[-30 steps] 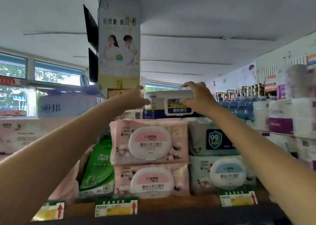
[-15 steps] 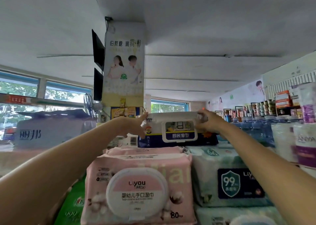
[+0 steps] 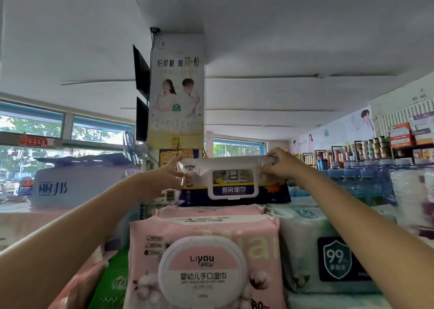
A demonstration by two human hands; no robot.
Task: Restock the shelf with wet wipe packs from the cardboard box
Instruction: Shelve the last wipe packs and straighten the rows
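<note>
A white and navy wet wipe pack (image 3: 234, 184) with a flip lid stands upright on top of the stacked packs, at arm's length. My right hand (image 3: 280, 162) grips its top right corner. My left hand (image 3: 168, 179) is at its left edge, fingers spread and touching the wrapper. Below it sits a pink wet wipe pack (image 3: 204, 259) with a round white lid, and a pale green wet wipe pack (image 3: 328, 250) with a shield label lies to the right. The cardboard box is out of view.
A large white tissue bundle (image 3: 77, 184) stands at the left. A green pack (image 3: 112, 283) leans at the lower left. Water bottles (image 3: 359, 179) and paper rolls (image 3: 411, 191) fill the right. A pillar with a poster (image 3: 177, 92) rises behind the stack.
The view has tilted up and come closer, so the stack sits lower in frame. Both hands stay at the white and navy pack; the left fingers have spread open.
</note>
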